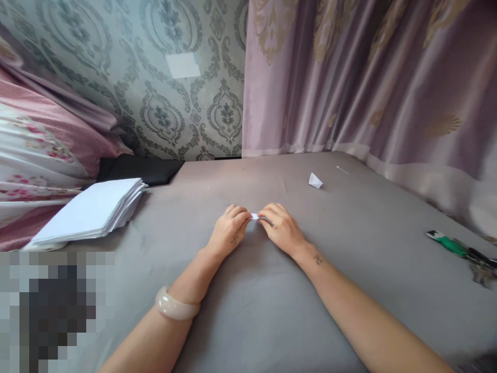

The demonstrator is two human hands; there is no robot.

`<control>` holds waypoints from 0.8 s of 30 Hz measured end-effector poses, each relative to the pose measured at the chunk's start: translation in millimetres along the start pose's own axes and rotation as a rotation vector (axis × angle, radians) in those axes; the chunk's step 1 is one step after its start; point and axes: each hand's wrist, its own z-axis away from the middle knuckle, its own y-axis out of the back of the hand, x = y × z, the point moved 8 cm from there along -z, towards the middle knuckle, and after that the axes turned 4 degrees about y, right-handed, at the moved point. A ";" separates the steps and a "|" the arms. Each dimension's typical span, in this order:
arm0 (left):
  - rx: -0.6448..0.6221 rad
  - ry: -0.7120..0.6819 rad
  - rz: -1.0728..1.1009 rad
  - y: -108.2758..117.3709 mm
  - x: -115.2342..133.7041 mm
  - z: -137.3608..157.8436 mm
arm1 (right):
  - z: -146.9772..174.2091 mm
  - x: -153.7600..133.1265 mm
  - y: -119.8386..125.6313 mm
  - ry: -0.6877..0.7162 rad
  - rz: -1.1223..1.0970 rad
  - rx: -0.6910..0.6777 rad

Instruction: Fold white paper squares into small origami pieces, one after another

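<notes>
My left hand and my right hand near each other, fingers pinched on opposite ends of small white paper piece between them. Grey cloth-covered surface below. Angular white folded-paper shape beyond right hand; thick white paper stack at left.

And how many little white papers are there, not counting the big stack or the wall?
2: a small paper piece between the left hand and right hand, and a folded paper farther off, to the right. Hands may hide more.
</notes>
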 end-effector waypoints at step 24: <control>-0.370 0.043 -0.227 -23.0 7.8 8.2 | 4.5 -3.3 -25.8 0.083 0.198 -0.325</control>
